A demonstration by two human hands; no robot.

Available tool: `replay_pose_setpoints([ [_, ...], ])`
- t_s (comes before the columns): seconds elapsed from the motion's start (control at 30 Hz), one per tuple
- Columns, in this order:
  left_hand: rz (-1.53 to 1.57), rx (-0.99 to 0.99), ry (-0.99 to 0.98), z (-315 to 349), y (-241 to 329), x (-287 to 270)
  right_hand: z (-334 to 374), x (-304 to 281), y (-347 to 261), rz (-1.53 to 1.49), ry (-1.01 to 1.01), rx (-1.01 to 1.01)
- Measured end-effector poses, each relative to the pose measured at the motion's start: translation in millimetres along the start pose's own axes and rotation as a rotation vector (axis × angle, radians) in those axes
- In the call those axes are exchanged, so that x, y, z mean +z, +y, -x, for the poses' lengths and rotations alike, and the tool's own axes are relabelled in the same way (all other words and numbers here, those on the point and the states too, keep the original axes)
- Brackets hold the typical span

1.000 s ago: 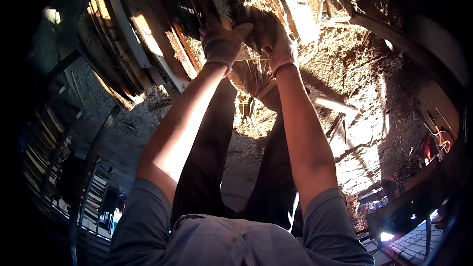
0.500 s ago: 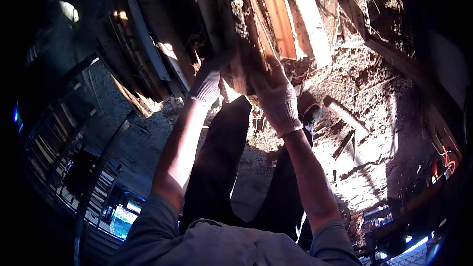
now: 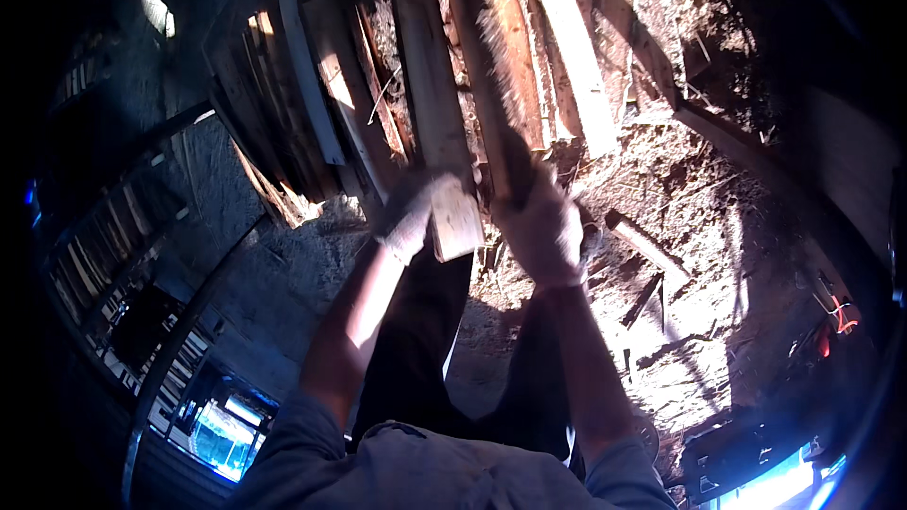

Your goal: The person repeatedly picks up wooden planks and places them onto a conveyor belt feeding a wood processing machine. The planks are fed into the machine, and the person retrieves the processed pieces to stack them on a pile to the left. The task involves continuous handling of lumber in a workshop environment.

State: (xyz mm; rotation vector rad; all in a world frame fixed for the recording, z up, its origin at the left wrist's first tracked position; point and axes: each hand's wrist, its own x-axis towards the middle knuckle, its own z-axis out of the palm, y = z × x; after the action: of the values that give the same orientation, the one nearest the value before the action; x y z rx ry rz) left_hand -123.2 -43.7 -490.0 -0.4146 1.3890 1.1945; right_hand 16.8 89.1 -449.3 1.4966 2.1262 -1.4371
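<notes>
My gloved left hand [image 3: 414, 210] is closed on the near end of a long wooden plank [image 3: 433, 85]. The plank's pale cut end sticks out past the fingers, above my left thigh. To its right, my gloved right hand [image 3: 543, 231] closes round the near end of a narrow dark board [image 3: 484, 85] with a rough, sunlit edge. Its fingertips are in shadow and partly blurred. Both pieces slant away from me over a pile of other boards, and their far ends run out of the picture at the top.
More loose boards [image 3: 321, 66] lie left of the hands, and a brightly lit board [image 3: 576, 57] lies to the right. A short round piece of wood [image 3: 648, 247] rests on the debris-strewn ground. Dark rails [image 3: 194, 307] stand at the left, with stacked slats beyond.
Both hands have come nearer to me, drawing the plank and the dark board along. The two pieces are now farther apart, and the plank's pale end shows over my left leg.
</notes>
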Motion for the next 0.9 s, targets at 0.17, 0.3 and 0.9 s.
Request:
replay_pose_setpoints([
  [0.17, 0.163, -0.021, 0.007, 46, -63, 3, 86, -28, -17, 0.017, -0.121, -0.02],
  [0.3, -0.065, 0.083, -0.117, 66, -52, 8, 61, -32, 19, -0.271, -0.31, 0.142],
  [0.9, -0.087, 0.112, 0.073, 211, -24, 96, 113, -85, -11, -1.215, -0.537, 0.194],
])
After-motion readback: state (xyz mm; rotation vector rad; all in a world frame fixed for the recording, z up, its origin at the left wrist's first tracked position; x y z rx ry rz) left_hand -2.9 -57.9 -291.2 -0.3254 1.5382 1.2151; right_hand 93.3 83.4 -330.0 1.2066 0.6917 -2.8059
